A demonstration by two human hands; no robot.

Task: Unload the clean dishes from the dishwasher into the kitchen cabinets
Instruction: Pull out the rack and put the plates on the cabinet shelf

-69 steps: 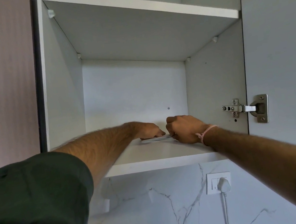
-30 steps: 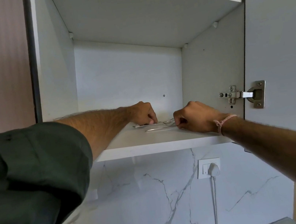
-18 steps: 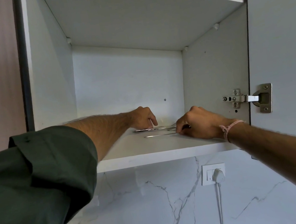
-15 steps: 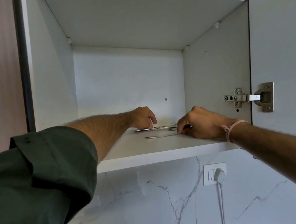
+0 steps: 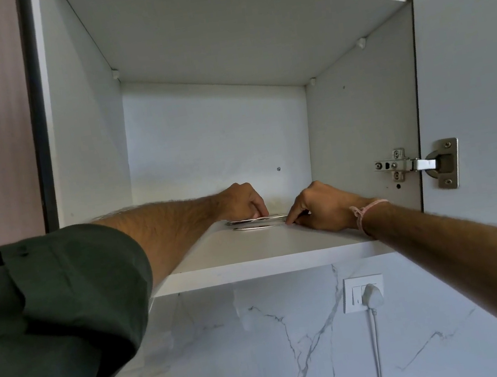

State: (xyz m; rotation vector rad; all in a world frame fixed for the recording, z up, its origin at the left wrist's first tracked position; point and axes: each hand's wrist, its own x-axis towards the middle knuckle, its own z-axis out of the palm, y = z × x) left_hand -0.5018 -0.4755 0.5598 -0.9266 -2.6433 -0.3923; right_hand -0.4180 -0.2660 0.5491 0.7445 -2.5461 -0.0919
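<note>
Cutlery of thin silver metal, two slim pieces, lies flat near the middle of the white lower shelf in an open white wall cabinet. The right hand pinches the near piece's end between thumb and forefinger. The left hand curls over the far piece; its grip is hidden. Likely risk: a dragging wrist or the dark green sleeve could sweep a piece off the front edge.
</note>
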